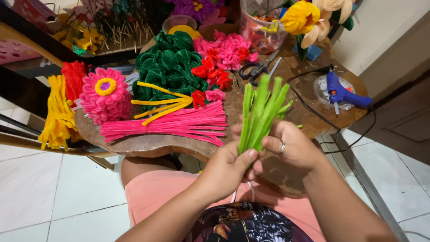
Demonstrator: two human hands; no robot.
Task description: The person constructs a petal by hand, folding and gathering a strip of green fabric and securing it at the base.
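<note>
Left hand (228, 168) and right hand (293, 145), both closed, grip the lower end of a bundle of fuzzy light-green pipe-cleaner stems (260, 112); its long axis stands upright, tips fanning away above the round wooden table (148, 144), beside pink stems (170, 125).

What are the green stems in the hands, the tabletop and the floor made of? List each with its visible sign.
Green stems: fuzzy pipe cleaners, apparently chenille over wire; matte, bristly outline, held by left hand and right hand.
Tabletop: looks like varnished wood; brown grain, irregular edge, slight sheen.
Floor: probably glazed ceramic tile; white glossy squares with grout lines.
</note>
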